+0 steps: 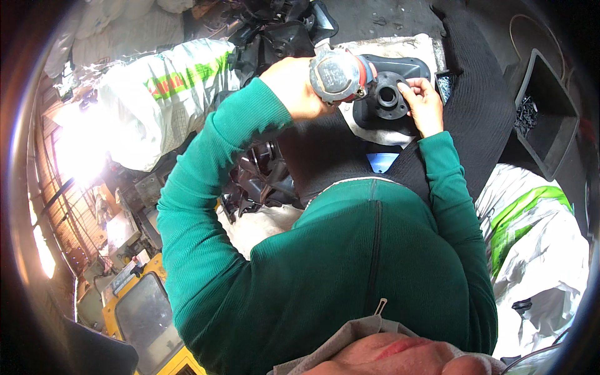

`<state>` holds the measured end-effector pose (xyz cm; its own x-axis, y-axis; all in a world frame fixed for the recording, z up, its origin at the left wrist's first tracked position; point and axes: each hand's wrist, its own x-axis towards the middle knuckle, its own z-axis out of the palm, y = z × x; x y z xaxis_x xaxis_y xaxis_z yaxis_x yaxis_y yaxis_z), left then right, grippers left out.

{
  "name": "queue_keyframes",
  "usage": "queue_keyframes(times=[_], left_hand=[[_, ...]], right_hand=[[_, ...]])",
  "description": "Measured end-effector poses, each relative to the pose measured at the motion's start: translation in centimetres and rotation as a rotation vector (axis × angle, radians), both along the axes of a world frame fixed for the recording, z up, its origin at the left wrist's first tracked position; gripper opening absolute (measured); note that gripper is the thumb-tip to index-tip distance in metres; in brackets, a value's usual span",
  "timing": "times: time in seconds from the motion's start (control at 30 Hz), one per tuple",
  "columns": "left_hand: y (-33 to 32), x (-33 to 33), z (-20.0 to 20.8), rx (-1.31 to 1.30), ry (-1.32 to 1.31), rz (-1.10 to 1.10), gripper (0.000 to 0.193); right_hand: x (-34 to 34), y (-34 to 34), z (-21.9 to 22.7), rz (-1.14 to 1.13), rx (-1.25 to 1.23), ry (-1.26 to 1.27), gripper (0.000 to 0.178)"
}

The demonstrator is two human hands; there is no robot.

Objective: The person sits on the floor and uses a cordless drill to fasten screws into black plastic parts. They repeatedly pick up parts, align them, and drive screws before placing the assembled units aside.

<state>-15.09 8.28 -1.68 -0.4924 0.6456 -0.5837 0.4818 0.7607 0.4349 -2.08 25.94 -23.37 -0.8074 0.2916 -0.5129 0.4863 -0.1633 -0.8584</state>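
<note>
Locate bold red block lettering point(167, 85) to the left of the left hand point(294, 87), on the bright green band point(206, 69) of a white sack point(131, 125). Note as slanting upward to the right and distorted by wrinkles. Beside the left hand, inspect the round grey face point(335, 76); regard its faint marks as too blurred to read. Far below and to the left of both hands, find a pale plate point(127, 279) on the yellow-framed machine point(147, 315); regard its dark marks as too small to read. Below and to the right of the right hand point(426, 107), find a second white sack point(537, 275) with a creased green band point(528, 209).
</note>
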Motion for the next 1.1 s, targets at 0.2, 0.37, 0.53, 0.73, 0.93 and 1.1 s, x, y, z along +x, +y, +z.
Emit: queue_keyframes(times=[0.2, 0.37, 0.53, 0.73, 0.93, 1.1], left_hand=[[1.2, -0.5, 0.2, -0.064, 0.012, -0.067, 0.038], [-0.2, 0.5, 0.2, -0.065, 0.029, -0.008, 0.039], [-0.3, 1.4, 1.3, -0.167, 0.174, -0.035, 0.046], [-1.2, 0.7, 0.2, -0.139, 0.082, 0.132, 0.058], [-1.9, 0.7, -1.0, -0.029, -0.032, 0.313, 0.06], [-1.8, 1.0, -1.5, 0.03, -0.083, 0.355, 0.043]], right_hand=[[-0.1, 0.4, 0.7, -0.014, -0.147, -0.029, 0.026], [-0.1, 0.3, 0.5, -0.027, -0.399, 0.049, 0.022], [-0.1, 0.2, 0.8, -0.041, -0.376, 0.094, 0.022], [-0.5, 0.4, 1.5, -0.07, -0.328, 0.132, 0.024], [-0.5, 0.3, 1.1, -0.077, -0.257, 0.129, 0.027], [-0.8, -0.2, -0.3, -0.083, -0.313, 0.13, 0.028]])
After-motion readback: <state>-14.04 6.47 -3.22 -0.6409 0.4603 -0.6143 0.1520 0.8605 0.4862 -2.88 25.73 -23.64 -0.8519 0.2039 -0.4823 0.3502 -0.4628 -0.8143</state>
